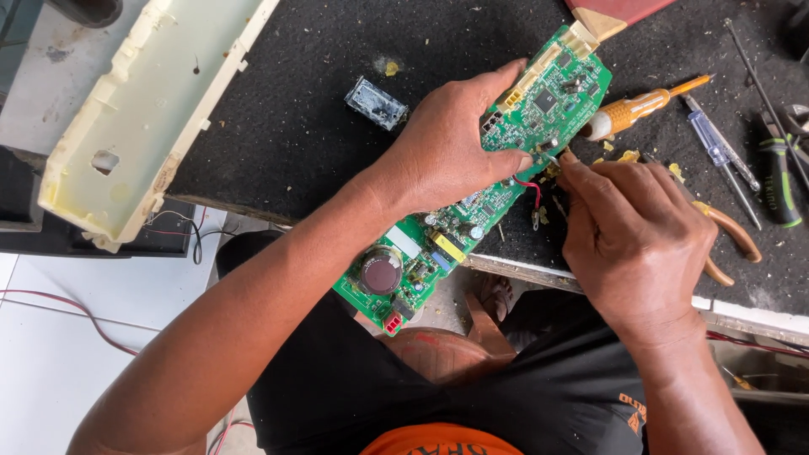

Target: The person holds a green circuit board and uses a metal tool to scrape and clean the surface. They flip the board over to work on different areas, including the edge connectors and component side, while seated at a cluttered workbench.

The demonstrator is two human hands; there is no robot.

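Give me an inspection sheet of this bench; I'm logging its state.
Surface: black mat, yellow crumbs.
Job's things: green circuit board overhangs the edge.
Clutter: yellow-handled screwdriver, blue screwdriver, pliers, small grey part, cream casing.
Grippers: left hand grips the board; right hand pinches at its edge.
Cables: red wire off the board; floor wires.
Surroundings: white floor tiles.

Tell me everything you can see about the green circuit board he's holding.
The green circuit board is long and narrow, lying diagonally across the edge of the black bench top. It carries chips, cream connectors, a yellow block, a large round dark part and a red connector at its lower end. The left hand presses it down; the right hand fingertips touch its edge near a red wire.
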